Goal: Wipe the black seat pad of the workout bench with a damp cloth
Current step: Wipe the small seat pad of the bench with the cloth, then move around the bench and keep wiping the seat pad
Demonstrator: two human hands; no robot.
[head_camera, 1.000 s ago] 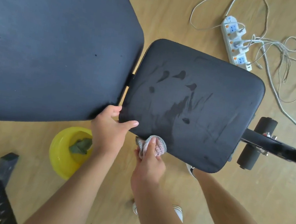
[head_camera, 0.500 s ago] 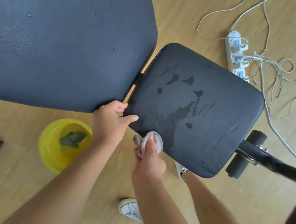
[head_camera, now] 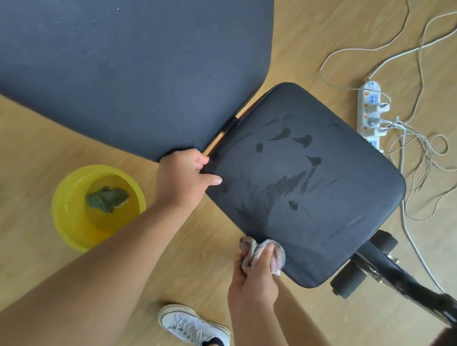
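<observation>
The black seat pad [head_camera: 331, 200] of the bench fills the middle right, with wet streaks and drops across its top. My left hand [head_camera: 183, 179] grips its near left corner, thumb lying on the top surface. My right hand [head_camera: 256, 277] is closed around a bunched pale checked cloth [head_camera: 264, 251] and presses it against the pad's near edge, towards the right end. The large black back pad [head_camera: 115, 54] spreads across the upper left.
A yellow bowl [head_camera: 65, 212] of water with a green cloth in it sits on the wooden floor at the left. A white power strip [head_camera: 370, 111] with tangled cables lies at the upper right. Foam rollers [head_camera: 351, 278] and the bench frame stick out at the right. My white shoe [head_camera: 191, 329] is below.
My right hand has slid the cloth along the pad's near edge to the right. My left hand keeps its hold on the corner. The camera view has shifted.
</observation>
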